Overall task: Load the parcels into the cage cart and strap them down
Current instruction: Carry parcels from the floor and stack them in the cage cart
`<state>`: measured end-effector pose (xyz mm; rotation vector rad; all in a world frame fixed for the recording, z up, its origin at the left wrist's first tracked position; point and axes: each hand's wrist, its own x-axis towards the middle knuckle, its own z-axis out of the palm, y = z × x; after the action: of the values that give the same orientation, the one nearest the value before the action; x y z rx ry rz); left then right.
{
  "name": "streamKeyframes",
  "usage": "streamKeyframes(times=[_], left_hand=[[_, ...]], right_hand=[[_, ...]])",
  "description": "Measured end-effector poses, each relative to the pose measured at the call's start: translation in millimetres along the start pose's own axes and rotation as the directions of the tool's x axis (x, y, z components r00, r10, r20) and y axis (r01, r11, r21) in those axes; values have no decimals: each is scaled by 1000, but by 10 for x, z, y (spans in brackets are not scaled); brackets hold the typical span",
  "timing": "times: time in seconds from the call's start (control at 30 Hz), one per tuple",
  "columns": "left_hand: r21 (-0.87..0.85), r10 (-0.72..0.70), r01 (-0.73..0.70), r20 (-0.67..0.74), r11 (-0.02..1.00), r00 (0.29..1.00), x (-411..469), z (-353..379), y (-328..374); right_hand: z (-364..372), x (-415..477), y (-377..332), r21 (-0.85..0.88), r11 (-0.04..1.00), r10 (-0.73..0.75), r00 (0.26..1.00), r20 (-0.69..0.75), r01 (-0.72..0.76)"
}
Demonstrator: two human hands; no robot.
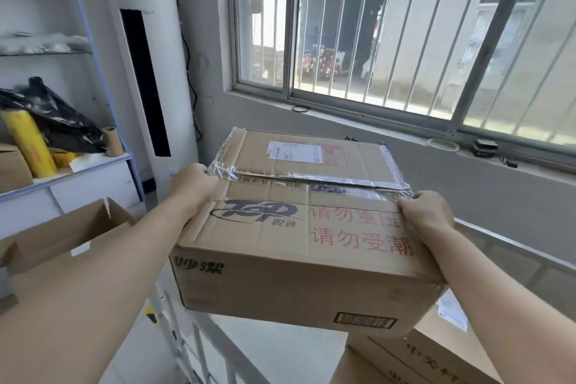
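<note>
Near left stands an open carton (62, 237). Our left hand (193, 187) curls over the taped left edge of the parcel (296, 227), held in the air above the white bars of the cage cart (199, 346); our right hand (427, 212) grips its right edge, above another carton (436, 358) near right.

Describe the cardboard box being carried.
The cardboard box is brown corrugated, held in the air, label side up. Shiny clear tape seals its top seam; the top bears a white shipping label, red print and a dark logo; the near side a barcode. The left hand and right hand grip opposite top edges.
</note>
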<state>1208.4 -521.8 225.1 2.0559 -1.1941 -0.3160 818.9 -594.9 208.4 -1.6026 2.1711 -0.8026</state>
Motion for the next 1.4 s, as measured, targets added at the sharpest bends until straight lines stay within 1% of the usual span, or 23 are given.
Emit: streamKeyframes(times=[0.17,0.23,0.37,0.53,0.63,0.73,0.8,0.9,1.03,1.17,1.4], left_hand=[[-29,53,-50,90,998,995,915,360,-176],[-10,90,-89,143,996,986,1231,483,-207],[14,140,-145,193,989,971,1777,783,-310],[46,133,-154,302,987,944,2212,1203,-397],[33,133,-157,376,987,917,2361,1496,-467],[19,80,-94,390,995,917,2515,1869,-587],[51,20,-44,403,998,915,2604,2108,-679],[31,-33,21,461,999,887,2764,2468,-835],[20,-66,65,511,998,857,2914,2884,-978],[61,-116,99,575,993,810,3134,3381,-1171],[178,-220,133,684,975,695,3332,4341,-1557]], right_hand=[[449,225,-207,-6,994,110,992,-59,-111],[657,277,-262,6,984,176,981,-80,-176],[1039,372,-343,7,962,271,955,-118,-272],[1434,576,-297,39,931,365,925,-107,-363],[1664,721,-188,11,915,403,911,-88,-403],[1932,884,-51,-24,903,426,903,-61,-428],[2130,973,48,-42,891,452,892,-31,-452],[2432,1095,201,-62,866,497,867,16,-496],[2797,1262,363,-75,827,562,826,52,-557],[3191,1419,531,-75,792,610,788,77,-606],[3942,1552,1023,-89,709,704,695,143,-700]])
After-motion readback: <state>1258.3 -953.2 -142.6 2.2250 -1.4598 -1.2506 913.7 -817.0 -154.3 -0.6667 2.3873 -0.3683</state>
